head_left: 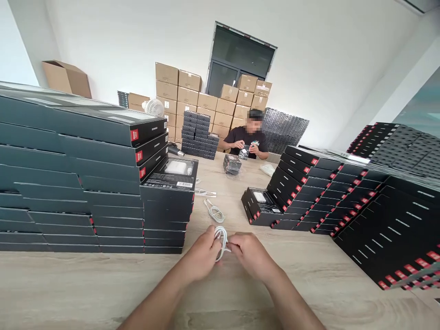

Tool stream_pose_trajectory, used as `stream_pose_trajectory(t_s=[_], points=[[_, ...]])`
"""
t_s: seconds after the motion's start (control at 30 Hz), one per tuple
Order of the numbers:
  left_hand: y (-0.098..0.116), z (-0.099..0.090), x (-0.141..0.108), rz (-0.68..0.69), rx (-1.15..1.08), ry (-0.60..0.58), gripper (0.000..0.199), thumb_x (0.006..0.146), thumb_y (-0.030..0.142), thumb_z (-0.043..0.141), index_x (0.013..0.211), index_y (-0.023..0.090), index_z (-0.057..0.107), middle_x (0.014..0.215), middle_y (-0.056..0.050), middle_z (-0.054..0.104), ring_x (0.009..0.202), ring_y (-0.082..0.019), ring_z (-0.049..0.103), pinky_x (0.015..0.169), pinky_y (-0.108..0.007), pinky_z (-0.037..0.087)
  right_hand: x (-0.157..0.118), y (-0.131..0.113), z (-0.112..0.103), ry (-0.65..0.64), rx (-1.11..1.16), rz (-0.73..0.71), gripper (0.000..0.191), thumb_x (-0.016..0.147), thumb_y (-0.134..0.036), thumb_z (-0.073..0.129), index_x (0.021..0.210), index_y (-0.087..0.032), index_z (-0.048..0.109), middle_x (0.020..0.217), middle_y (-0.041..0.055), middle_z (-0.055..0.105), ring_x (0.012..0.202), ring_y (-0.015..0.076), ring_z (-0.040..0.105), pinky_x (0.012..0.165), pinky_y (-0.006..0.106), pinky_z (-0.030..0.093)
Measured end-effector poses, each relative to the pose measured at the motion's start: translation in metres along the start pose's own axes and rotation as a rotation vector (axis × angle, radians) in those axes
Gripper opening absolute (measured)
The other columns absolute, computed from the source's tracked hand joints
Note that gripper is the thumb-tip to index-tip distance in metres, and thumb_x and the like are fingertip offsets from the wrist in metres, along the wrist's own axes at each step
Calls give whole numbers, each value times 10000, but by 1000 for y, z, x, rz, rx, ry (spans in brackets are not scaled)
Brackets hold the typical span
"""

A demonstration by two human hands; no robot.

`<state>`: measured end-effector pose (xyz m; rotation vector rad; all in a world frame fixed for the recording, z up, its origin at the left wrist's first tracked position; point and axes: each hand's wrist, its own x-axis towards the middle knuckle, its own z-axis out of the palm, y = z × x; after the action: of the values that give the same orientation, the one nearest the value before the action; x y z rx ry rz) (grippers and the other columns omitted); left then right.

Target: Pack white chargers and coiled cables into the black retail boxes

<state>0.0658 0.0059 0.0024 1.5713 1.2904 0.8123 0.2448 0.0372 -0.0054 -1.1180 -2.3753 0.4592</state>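
A coiled white cable [222, 238] is held upright between my two hands, above the near part of the wooden table [213, 298]. My left hand [202, 254] is closed around the left side of the coil. The fingers of my right hand [245, 252] pinch the cable at the coil's right side. Just beyond my hands, a second coiled white cable [216, 212] lies on the table. Farther back, a white cable in a clear bag [205, 193] rests beside the left stack of boxes.
Tall stacks of black boxes stand on the left [68, 169] and right [309, 183]. An open black box [259, 206] sits by the right stack. Across the table a person [252, 137] holds a small item near a wrapped bundle [232, 164]. Cartons [187, 95] line the wall.
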Motion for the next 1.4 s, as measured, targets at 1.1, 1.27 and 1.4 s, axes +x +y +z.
stream_pose_trajectory(t_s=[1.1, 1.27, 1.4], points=[[-1, 11, -5, 164, -16, -84, 313, 886, 462, 480, 981, 181, 583, 838, -19, 608, 787, -191, 561, 744, -305, 413, -16, 41, -27, 381, 3, 280, 286, 826, -468, 662, 859, -189, 716, 880, 97, 738, 880, 276, 663, 815, 396, 498], [-6, 11, -2, 179, -36, -41, 220, 839, 390, 513, 862, 193, 611, 829, -26, 645, 799, -199, 580, 736, -285, 409, -2, 70, -62, 475, -579, 178, 550, 781, -98, 554, 1322, -189, 589, 1445, 145, 545, 1356, 313, 461, 1078, 498, 356], [-9, 10, 1, 171, -53, 22, 271, 832, 450, 501, 776, 199, 587, 772, -24, 628, 793, -211, 585, 734, -297, 420, 9, 72, -74, 314, -706, 103, 579, 738, -14, 541, 1282, -190, 630, 1302, 124, 668, 1220, 278, 591, 1114, 498, 311]])
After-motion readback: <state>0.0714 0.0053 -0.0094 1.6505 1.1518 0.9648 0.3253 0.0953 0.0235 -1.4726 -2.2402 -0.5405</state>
